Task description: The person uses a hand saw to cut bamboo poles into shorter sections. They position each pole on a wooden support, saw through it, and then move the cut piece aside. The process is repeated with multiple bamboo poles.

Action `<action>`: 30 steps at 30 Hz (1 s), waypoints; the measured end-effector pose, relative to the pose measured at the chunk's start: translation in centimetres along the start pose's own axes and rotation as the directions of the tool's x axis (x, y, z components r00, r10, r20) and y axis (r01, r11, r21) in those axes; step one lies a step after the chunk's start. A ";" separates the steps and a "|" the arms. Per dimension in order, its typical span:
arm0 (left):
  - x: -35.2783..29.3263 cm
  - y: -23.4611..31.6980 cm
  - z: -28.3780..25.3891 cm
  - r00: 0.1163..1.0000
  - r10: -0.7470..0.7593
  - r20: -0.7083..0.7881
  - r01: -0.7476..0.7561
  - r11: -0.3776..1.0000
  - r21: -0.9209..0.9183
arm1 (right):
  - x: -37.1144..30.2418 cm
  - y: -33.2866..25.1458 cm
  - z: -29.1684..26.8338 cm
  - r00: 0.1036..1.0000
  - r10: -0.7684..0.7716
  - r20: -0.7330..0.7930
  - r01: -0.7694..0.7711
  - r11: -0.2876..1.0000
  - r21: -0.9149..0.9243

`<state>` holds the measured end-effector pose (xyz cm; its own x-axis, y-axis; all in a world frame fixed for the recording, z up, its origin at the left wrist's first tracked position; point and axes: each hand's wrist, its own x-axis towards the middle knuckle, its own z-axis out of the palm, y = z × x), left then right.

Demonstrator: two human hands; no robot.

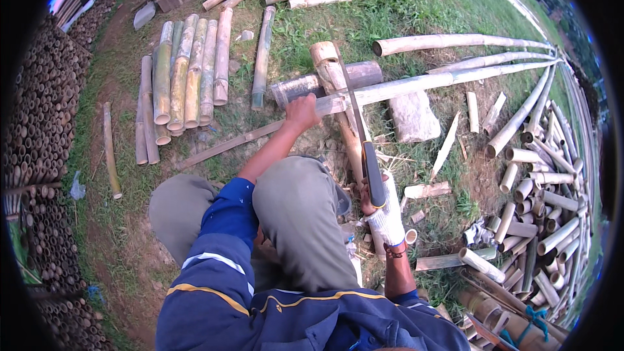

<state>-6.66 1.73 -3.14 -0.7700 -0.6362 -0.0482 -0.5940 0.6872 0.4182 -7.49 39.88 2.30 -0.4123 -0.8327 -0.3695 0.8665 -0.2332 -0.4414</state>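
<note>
Bamboo lengths [194, 71], already cut, lie at 10 o'clock; we judge the long pole [416, 84] at 2 o'clock not yet severed. Saw [372, 172] blade crosses it. We mark left hand [303, 113] closed over the pole's near end, gloved right hand [386, 211] curled around the saw handle.
</note>
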 end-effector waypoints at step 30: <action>0.4 -0.6 1.9 0.984 0.126 -0.130 -0.118 0.991 0.064 | 0.6 2.0 6.3 0.904 -0.426 0.047 0.274 0.490 -0.828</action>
<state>-7.10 1.77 -5.16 -0.8017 -0.5849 0.1229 -0.5126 0.7786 0.3619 -4.26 35.80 6.37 -0.7285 -0.6765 -0.1077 0.0786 0.0736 -0.9942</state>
